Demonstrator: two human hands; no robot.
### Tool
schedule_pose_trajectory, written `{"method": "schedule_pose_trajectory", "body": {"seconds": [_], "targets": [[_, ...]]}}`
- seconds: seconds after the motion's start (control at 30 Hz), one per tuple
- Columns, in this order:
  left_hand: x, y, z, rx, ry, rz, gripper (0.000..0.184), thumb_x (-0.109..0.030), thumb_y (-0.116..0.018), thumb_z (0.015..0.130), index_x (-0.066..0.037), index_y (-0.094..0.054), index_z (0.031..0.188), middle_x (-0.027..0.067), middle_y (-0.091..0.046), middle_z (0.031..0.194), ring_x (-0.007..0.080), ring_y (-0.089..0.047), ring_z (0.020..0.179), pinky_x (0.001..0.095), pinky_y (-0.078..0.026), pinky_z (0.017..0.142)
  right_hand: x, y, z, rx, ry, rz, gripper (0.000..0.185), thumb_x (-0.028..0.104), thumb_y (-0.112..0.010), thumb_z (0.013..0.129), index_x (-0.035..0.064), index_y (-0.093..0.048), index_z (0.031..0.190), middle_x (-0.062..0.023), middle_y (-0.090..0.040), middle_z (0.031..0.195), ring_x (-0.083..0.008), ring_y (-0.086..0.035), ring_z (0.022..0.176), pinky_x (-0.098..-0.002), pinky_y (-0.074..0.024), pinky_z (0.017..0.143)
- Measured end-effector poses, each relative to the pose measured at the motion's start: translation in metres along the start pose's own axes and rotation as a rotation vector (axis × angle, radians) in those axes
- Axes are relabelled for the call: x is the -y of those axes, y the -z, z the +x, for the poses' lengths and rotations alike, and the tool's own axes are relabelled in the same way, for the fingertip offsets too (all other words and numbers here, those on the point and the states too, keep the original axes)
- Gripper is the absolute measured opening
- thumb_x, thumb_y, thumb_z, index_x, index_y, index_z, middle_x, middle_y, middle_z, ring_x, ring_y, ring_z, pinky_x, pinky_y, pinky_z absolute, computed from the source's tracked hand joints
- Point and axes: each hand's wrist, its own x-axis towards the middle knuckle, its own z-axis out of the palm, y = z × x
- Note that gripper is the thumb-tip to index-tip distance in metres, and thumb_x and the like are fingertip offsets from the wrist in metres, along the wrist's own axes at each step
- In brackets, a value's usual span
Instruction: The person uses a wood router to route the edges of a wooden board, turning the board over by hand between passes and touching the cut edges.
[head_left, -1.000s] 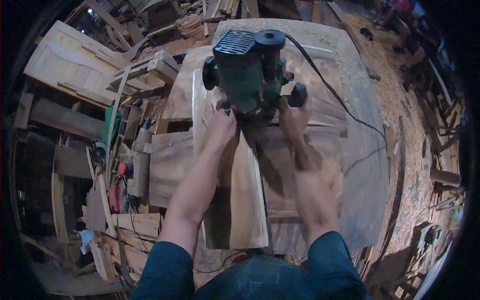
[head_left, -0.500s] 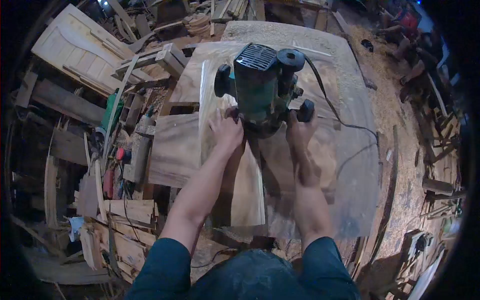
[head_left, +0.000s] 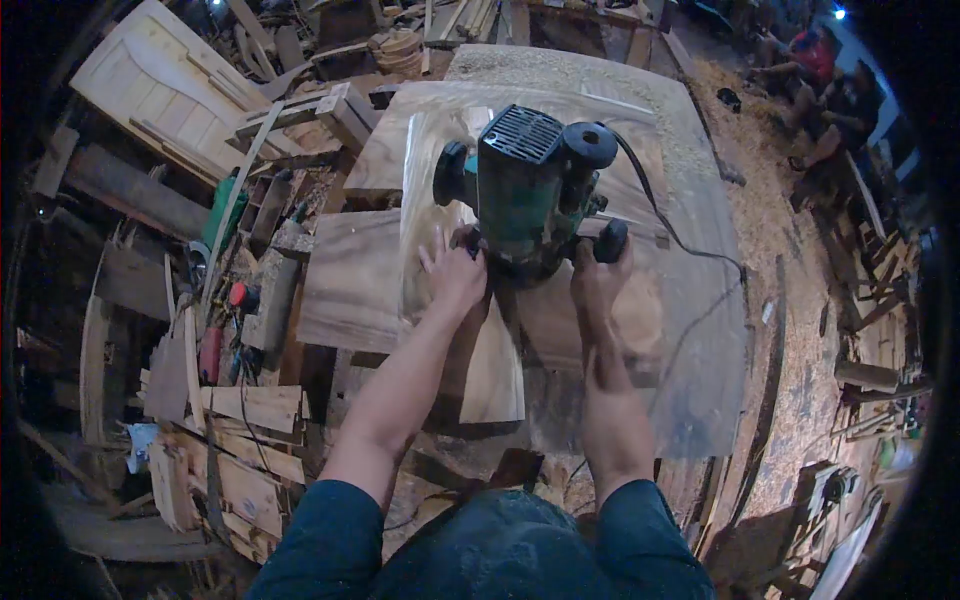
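Dark teal sleeves point(head_left: 335, 525) nearest, on the near side of the router point(head_left: 520, 200). Scrap planks point(head_left: 235, 485) to the router's near left, lying at many angles. Pale board point(head_left: 490, 375) reaching from beneath the router toward the sleeves, with brown panels point(head_left: 350, 285) to the router's left, all on a greyish counter point(head_left: 705, 380), bare to the router's right. Hands apart: left hand point(head_left: 458, 275) touching the router's near-left base, some fingers spread over the pale board, cannot tell how tightly gripping; right hand point(head_left: 602, 282) clamped about the dark knob point(head_left: 610, 240) on the router's right. Router upright over the pale board, black and green, left-side knob point(head_left: 452, 172) free. Black cord point(head_left: 712, 254) trailing to the router's right. Sawdust point(head_left: 560, 65) on the counter beyond the router. Farther, a panelled wooden door point(head_left: 160, 95) beyond the router's left; seated people point(head_left: 815, 70), dimly lit, beyond the router's right.
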Motion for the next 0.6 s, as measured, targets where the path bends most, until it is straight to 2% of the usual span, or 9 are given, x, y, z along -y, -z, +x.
{"method": "schedule_pose_trajectory", "body": {"seconds": [0.07,0.13,0.2,0.23,0.3,0.4,0.5,0.6], "targets": [[0.000,-0.001,-0.005,0.064,0.036,0.070,0.048,-0.038,-0.049,0.097,-0.006,-0.060,0.131,0.0143,-0.047,0.148,0.0325,-0.023,0.148,0.0585,-0.012,0.119,-0.002,0.002,-0.004,-0.013,-0.080,0.023,0.047,0.014,-0.073,0.080,-0.0012,-0.054,0.119,-0.0089,-0.060,0.098,-0.0190,-0.059,0.087,-0.0339,-0.0503,0.079],[-0.004,0.007,-0.013,0.112,0.045,0.081,0.046,-0.037,-0.051,0.096,-0.002,-0.066,0.122,0.0163,-0.048,0.146,0.0329,-0.024,0.147,0.0588,-0.013,0.118,0.033,0.011,-0.010,0.067,-0.240,0.050,0.043,0.004,-0.065,0.085,-0.0020,-0.051,0.126,-0.0072,-0.059,0.102,-0.0149,-0.059,0.088,-0.0298,-0.0519,0.076],[-0.008,0.021,-0.027,0.142,0.027,0.034,0.046,-0.036,-0.052,0.095,0.003,-0.071,0.110,0.0186,-0.049,0.144,0.0331,-0.024,0.147,0.0592,-0.013,0.118,0.028,0.022,-0.018,0.058,-0.203,0.025,0.046,0.012,-0.072,0.082,-0.0017,-0.053,0.121,-0.0086,-0.059,0.103,-0.0173,-0.059,0.088,-0.0316,-0.0504,0.079],[-0.003,0.013,-0.035,0.033,-0.019,-0.028,0.046,-0.036,-0.052,0.095,0.003,-0.071,0.110,0.0187,-0.050,0.144,0.0331,-0.024,0.147,0.0595,-0.013,0.118,0.025,0.028,-0.021,0.054,-0.185,0.012,0.047,0.016,-0.076,0.080,-0.0016,-0.055,0.119,-0.0094,-0.059,0.103,-0.0185,-0.058,0.089,-0.0326,-0.0496,0.081],[0.004,-0.004,-0.044,-0.189,-0.115,-0.154,0.046,-0.036,-0.053,0.095,0.004,-0.070,0.111,0.0190,-0.051,0.142,0.0330,-0.023,0.147,0.0600,-0.013,0.117,0.022,0.035,-0.027,0.085,-0.093,0.028,0.044,0.012,-0.075,0.081,-0.0024,-0.055,0.118,-0.0095,-0.059,0.103,-0.0180,-0.058,0.090,-0.0322,-0.0497,0.081],[0.005,-0.006,-0.039,-0.030,-0.042,0.035,0.048,-0.038,-0.050,0.096,-0.005,-0.063,0.128,0.0142,-0.050,0.145,0.0327,-0.021,0.148,0.0613,-0.012,0.117,0.022,0.035,-0.023,0.112,-0.050,0.105,0.040,0.009,-0.073,0.084,-0.0030,-0.055,0.117,-0.0092,-0.060,0.102,-0.0177,-0.058,0.092,-0.0323,-0.0496,0.083],[-0.002,0.003,-0.034,-0.042,-0.036,-0.094,0.053,-0.033,-0.045,0.098,-0.010,-0.046,0.145,0.0071,-0.035,0.157,0.0378,-0.018,0.148,0.0677,-0.008,0.115,0.038,0.025,-0.016,0.119,-0.011,0.129,0.037,0.009,-0.072,0.085,-0.0030,-0.055,0.116,-0.0083,-0.060,0.100,-0.0176,-0.057,0.094,-0.0329,-0.0492,0.086],[-0.002,0.002,-0.015,-0.037,-0.033,-0.120,0.052,-0.034,-0.044,0.098,-0.006,-0.050,0.141,0.0125,-0.039,0.153,0.0382,-0.018,0.148,0.0699,-0.007,0.114,0.028,0.013,-0.001,0.144,-0.021,0.125,0.035,0.011,-0.072,0.086,-0.0029,-0.056,0.115,-0.0078,-0.060,0.100,-0.0169,-0.057,0.094,-0.0324,-0.0486,0.086]]}}
